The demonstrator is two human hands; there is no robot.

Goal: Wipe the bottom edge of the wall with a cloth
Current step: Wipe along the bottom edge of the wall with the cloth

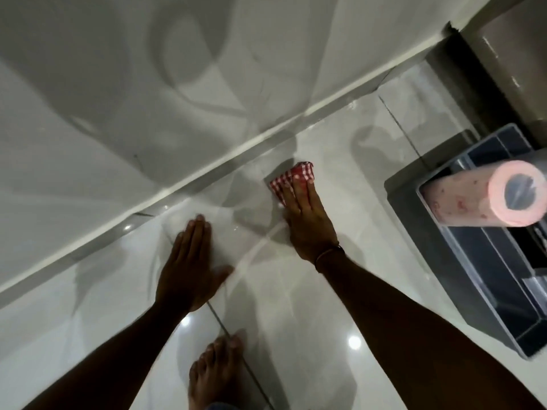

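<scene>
A red and white checked cloth (291, 179) is pressed flat on the glossy floor (296, 291) by the right hand (307, 223), whose fingers (299, 192) are laid straight over it, not curled around it — the cloth is pinned under them more than it is gripped. It lies near the pale strip (207, 170) that runs along the foot of the wall (103, 99), but a narrow band of tile is seen between the cloth and this strip, so no contact with the edge is made yet. The left hand (189, 261) is spread wide open, palm down on the tile, nothing is held in it, and it seems to be used as a support for the body. A bare foot (214, 371) is placed on the floor below the two arms. To the right a grey bin (461, 267) is standing, well apart from the cloth, with a pink roll of paper (485, 195) resting across its top. The step in hand is judged to be the approach to the wall edge, or perhaps a wiping stroke on the floor just before it; which of the two cannot be told. For the next move the cloth should be pushed forward until its front fold is pressed into the corner where strip and floor meet, and then it should be drawn along this line — with steady pressure kept by the flat fingers, so that the cloth is not left behind under them.
</scene>
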